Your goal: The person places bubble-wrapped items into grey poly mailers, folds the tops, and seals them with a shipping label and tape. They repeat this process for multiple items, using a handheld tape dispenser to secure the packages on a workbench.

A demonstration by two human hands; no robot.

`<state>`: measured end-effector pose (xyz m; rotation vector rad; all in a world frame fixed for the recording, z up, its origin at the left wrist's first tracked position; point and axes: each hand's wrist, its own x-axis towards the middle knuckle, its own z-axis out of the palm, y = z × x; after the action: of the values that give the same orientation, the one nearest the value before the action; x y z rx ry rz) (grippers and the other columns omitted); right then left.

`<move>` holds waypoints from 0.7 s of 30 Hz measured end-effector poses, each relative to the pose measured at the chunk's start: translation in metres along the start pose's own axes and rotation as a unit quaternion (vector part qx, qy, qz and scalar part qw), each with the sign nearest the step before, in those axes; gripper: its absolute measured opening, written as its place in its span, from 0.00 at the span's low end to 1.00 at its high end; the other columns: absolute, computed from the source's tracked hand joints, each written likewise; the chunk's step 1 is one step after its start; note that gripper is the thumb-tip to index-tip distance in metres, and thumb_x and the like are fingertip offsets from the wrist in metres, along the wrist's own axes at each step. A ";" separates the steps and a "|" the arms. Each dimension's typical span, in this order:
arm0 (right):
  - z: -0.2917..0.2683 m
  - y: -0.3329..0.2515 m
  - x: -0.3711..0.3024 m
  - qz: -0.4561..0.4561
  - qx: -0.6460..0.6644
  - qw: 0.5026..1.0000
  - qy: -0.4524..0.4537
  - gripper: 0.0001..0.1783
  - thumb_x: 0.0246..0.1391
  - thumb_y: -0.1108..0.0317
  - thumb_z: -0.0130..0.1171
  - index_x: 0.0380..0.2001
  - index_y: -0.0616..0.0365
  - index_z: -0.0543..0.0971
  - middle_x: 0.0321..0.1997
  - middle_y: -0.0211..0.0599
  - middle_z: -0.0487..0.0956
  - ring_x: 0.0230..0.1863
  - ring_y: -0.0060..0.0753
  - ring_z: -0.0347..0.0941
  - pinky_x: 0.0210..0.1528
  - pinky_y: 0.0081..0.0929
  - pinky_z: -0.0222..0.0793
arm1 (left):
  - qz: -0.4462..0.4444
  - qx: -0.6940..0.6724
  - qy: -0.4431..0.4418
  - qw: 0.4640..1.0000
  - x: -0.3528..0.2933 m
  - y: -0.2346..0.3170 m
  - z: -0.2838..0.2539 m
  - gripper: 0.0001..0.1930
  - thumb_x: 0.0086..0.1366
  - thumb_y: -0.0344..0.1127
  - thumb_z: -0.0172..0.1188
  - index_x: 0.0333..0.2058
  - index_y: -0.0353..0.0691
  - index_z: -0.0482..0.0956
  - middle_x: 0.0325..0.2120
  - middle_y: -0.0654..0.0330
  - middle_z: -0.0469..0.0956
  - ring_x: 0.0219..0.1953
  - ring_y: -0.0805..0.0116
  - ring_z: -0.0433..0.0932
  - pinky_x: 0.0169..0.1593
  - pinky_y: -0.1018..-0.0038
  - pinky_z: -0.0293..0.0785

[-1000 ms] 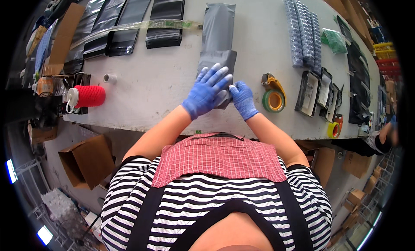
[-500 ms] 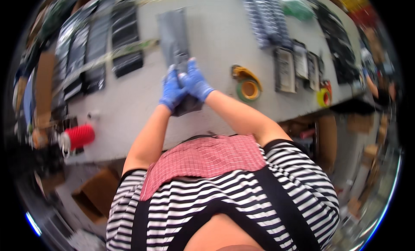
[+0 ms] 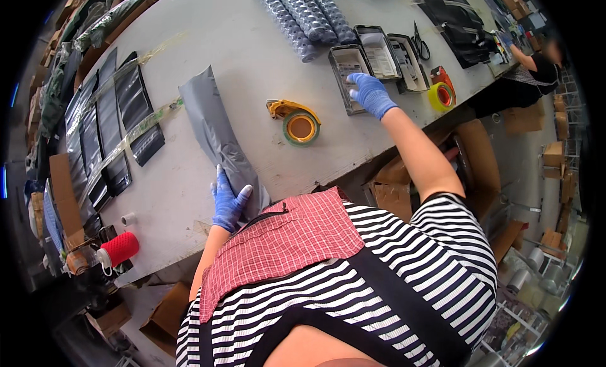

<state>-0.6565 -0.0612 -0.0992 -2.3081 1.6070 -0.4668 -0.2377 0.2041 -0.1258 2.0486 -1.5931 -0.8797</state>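
Observation:
A long grey plastic mailing bag [image 3: 218, 127] lies slanted across the table, its near end by my apron. My left hand [image 3: 228, 201], in a blue glove with pale fingertips, rests on the bag's near part with thumb and fingers spread. My right hand [image 3: 374, 96], gloved alike, is stretched out over the leftmost of three small black-rimmed trays [image 3: 339, 59]. Its fingers are apart above the tray, with nothing visible in them. White printed slips lie in the trays. Between my hands sits a yellow tape dispenser [image 3: 302, 125] with a green-edged roll.
Flat black packages [image 3: 134, 108] lie under tape strips at the left. Rolls of bubble wrap [image 3: 309, 16] stand behind the trays. Scissors [image 3: 420, 42], a red dispenser with yellow tape [image 3: 442, 95] and a red spool [image 3: 120, 248] are around. A co-worker [image 3: 536, 64] stands at far right.
My right hand has left the grey bag and moved right to the trays. My left hand stays on the bag, which has come nearer to me. The view has swung rightward.

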 end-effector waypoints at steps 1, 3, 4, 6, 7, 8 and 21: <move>0.007 0.019 0.003 -0.032 -0.056 0.998 -0.025 0.14 0.52 0.71 0.56 0.43 0.56 0.80 0.44 0.45 0.80 0.49 0.50 0.76 0.54 0.39 0.72 | -0.002 -0.002 0.009 1.000 0.003 0.004 0.003 0.59 0.53 0.63 0.65 0.69 0.29 0.43 0.68 0.41 0.54 0.71 0.47 0.51 0.72 0.57 0.35; 0.018 0.031 0.006 -0.078 -0.121 0.988 -0.059 0.14 0.52 0.72 0.56 0.43 0.57 0.80 0.45 0.45 0.80 0.50 0.51 0.75 0.55 0.39 0.72 | -0.018 0.001 0.023 1.000 0.003 0.015 0.010 0.59 0.53 0.62 0.65 0.69 0.29 0.44 0.68 0.41 0.54 0.71 0.47 0.52 0.72 0.57 0.37; 0.021 0.033 0.006 -0.089 -0.132 0.985 -0.067 0.13 0.52 0.73 0.56 0.42 0.57 0.80 0.46 0.46 0.80 0.50 0.51 0.75 0.54 0.39 0.72 | -0.026 0.002 0.029 0.999 0.003 0.020 0.013 0.58 0.54 0.62 0.65 0.69 0.29 0.44 0.68 0.41 0.54 0.70 0.46 0.52 0.72 0.56 0.38; 0.026 0.035 0.008 -0.094 -0.152 0.978 -0.106 0.12 0.52 0.72 0.56 0.40 0.58 0.81 0.46 0.47 0.80 0.50 0.52 0.76 0.53 0.39 0.73 | -0.026 0.006 0.042 0.999 0.004 0.028 0.016 0.56 0.55 0.60 0.65 0.69 0.30 0.45 0.68 0.41 0.55 0.70 0.46 0.53 0.72 0.56 0.40; 0.023 0.035 0.011 -0.088 -0.162 0.973 -0.137 0.11 0.53 0.71 0.55 0.39 0.58 0.82 0.46 0.47 0.80 0.49 0.52 0.76 0.53 0.39 0.73 | -0.026 0.006 0.049 0.998 0.004 0.031 0.017 0.55 0.55 0.60 0.65 0.69 0.31 0.45 0.68 0.41 0.55 0.70 0.46 0.54 0.71 0.56 0.41; 0.021 0.035 0.014 -0.083 -0.173 0.967 -0.168 0.11 0.53 0.71 0.55 0.38 0.58 0.82 0.46 0.48 0.80 0.49 0.52 0.76 0.52 0.39 0.73 | -0.032 -0.008 0.046 0.998 0.004 0.029 0.018 0.54 0.56 0.59 0.64 0.69 0.31 0.46 0.68 0.41 0.55 0.70 0.46 0.54 0.71 0.55 0.41; -0.013 0.030 0.022 0.039 -0.027 0.994 -0.094 0.10 0.53 0.64 0.62 0.35 0.58 0.83 0.33 0.47 0.82 0.33 0.49 0.78 0.40 0.37 0.74 | 0.083 -0.142 0.113 0.980 0.007 0.084 -0.034 0.34 0.67 0.48 0.58 0.65 0.36 0.62 0.65 0.45 0.62 0.68 0.54 0.59 0.69 0.60 0.53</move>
<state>-0.6800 -0.0928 -0.0971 -2.2422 1.6276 -0.1840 -0.2727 0.1722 -0.0477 1.7240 -1.4018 -0.7360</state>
